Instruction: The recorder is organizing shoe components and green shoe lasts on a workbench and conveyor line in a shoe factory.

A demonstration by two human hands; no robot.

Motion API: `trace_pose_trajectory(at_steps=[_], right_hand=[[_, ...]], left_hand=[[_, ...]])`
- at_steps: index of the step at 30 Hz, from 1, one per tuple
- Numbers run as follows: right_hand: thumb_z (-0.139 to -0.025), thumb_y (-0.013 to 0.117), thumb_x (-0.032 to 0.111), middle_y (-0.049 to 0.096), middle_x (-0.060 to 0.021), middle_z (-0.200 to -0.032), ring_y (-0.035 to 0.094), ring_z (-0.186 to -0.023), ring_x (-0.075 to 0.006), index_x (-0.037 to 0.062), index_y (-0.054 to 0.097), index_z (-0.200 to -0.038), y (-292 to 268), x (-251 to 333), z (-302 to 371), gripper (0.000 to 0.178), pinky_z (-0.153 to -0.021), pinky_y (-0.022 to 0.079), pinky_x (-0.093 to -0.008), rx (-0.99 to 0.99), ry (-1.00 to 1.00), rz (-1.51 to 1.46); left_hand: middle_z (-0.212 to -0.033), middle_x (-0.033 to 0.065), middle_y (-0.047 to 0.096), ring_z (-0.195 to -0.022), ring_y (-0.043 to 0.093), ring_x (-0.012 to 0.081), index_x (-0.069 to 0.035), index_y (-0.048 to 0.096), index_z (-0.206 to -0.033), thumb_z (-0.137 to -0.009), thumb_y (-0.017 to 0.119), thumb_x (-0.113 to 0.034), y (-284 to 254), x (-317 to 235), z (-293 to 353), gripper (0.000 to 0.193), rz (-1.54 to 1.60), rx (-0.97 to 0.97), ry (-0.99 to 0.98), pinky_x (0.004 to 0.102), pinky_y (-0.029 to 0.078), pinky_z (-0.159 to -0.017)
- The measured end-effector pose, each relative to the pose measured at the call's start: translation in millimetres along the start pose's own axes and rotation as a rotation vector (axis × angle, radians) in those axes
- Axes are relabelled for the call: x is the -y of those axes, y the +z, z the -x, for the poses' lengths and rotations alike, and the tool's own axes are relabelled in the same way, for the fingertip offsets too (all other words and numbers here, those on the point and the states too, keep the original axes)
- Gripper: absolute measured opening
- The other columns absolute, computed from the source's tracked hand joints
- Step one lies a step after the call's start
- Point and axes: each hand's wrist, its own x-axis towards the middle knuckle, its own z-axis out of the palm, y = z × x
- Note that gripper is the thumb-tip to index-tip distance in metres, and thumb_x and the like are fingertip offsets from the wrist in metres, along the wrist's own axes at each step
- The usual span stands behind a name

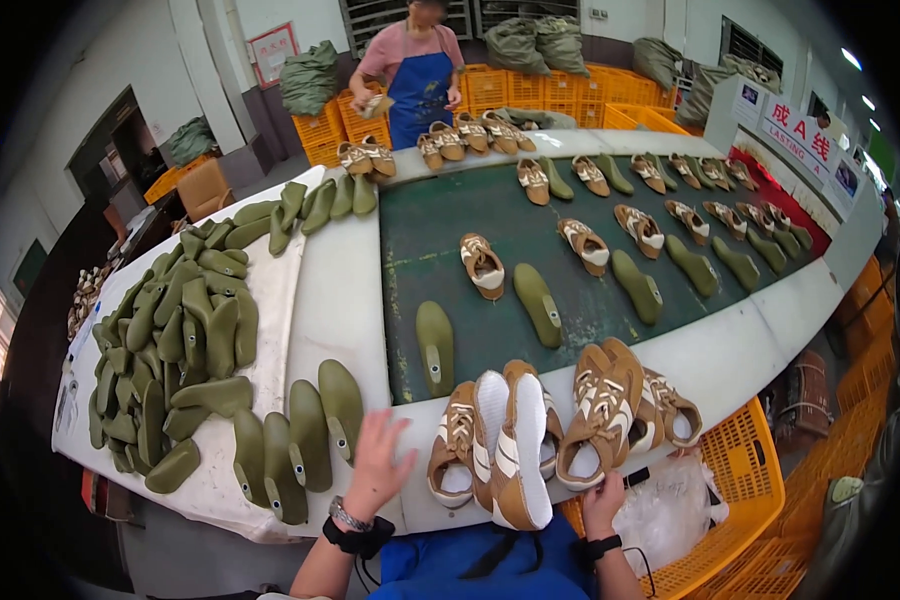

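We had our left hand (pixel 377 462) spread; our right hand (pixel 602 502), grip unclear, was nearer the brown sneaker (pixel 604 408), toe away.

Left of the matt, scuffed belt (pixel 425 235) lie smooth, faintly glossy plastic-looking lasts (pixel 220 335), on its near side suede-look shoes (pixel 605 395), and to its near right a hard-plastic crate (pixel 756 450).

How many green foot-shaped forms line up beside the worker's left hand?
4: leftmost form beside the pile, two middle forms, rightmost form nearest the left hand; none seems hidden.
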Motion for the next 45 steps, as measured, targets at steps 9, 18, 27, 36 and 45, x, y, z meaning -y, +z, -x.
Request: trace_pose_trajectory(at_steps=[9, 18, 27, 36, 45], right_hand=[[-0.065, 0.058, -0.002, 0.045, -0.0131, -0.071, 0.047, -0.067, -0.0331, 0.0025, 0.045, -0.075, -2.4, 5.2, -0.4, 0.017, -0.059, 0.038, -0.0409, 0.005, -0.017, 0.002], [-0.066, 0.058, -0.001, 0.046, -0.0134, -0.072, 0.048, -0.069, -0.0332, 0.0025, 0.047, -0.077, -2.5, 2.1, 3.2, 0.016, -0.060, 0.039, -0.0416, -0.001, -0.014, 0.054], [-0.070, 0.058, 0.001, 0.048, -0.0132, -0.072, 0.050, -0.066, -0.0316, 0.0023, 0.048, -0.077, -9.7, 13.3, -2.7, 0.012, -0.058, 0.040, -0.0397, 0.029, -0.008, 0.031], [-0.077, 0.062, 0.004, 0.055, -0.0095, -0.063, 0.054, -0.054, -0.0229, 0.0018, 0.056, -0.074, -102.2, 70.0, -14.2, 0.007, -0.051, 0.043, -0.0302, 0.091, 0.161, -0.149], [-0.065, 0.072, 0.008, 0.056, -0.0091, -0.077, 0.057, -0.063, -0.0225, 0.0036, 0.060, -0.095, -92.9, 217.7, -50.4, 0.032, -0.057, 0.047, -0.0302, 0.252, -0.553, -0.343]], left_hand=[[-0.123, 0.0145, 0.046, -0.118, 0.042, 0.0321, -0.012, 0.048, -0.122, -0.071, 0.064, -0.013, -2.2, -131.9, -18.7, 0.053, 0.182, 0.468, 0.720, 0.0472, 0.033, -0.098], [-0.087, 0.0098, 0.054, -0.082, 0.055, 0.0245, -0.004, 0.052, -0.088, -0.075, 0.064, -0.013, -11.9, -91.9, -19.0, 0.020, 0.385, 0.225, 0.464, 0.0412, 0.042, -0.085], [-0.114, 0.0223, 0.044, -0.099, 0.047, 0.0387, -0.003, 0.046, -0.118, -0.059, 0.078, -0.041, -2.1, -84.7, -12.3, 0.077, 0.076, 0.222, 0.193, 0.0416, 0.044, -0.079], [-0.122, 0.0090, 0.050, -0.110, 0.049, 0.0145, -0.003, 0.037, -0.128, -0.077, 0.070, -0.015, -15.4, -39.9, -20.7, 0.063, 1.100, 0.380, -0.413, 0.0291, 0.041, -0.093], [-0.133, 0.0103, 0.039, -0.120, 0.040, 0.0182, -0.003, 0.023, -0.137, -0.084, 0.062, -0.027, -22.2, -64.3, 3.4, 0.070, 1.851, 0.447, -0.596, 0.0333, 0.035, -0.100]])
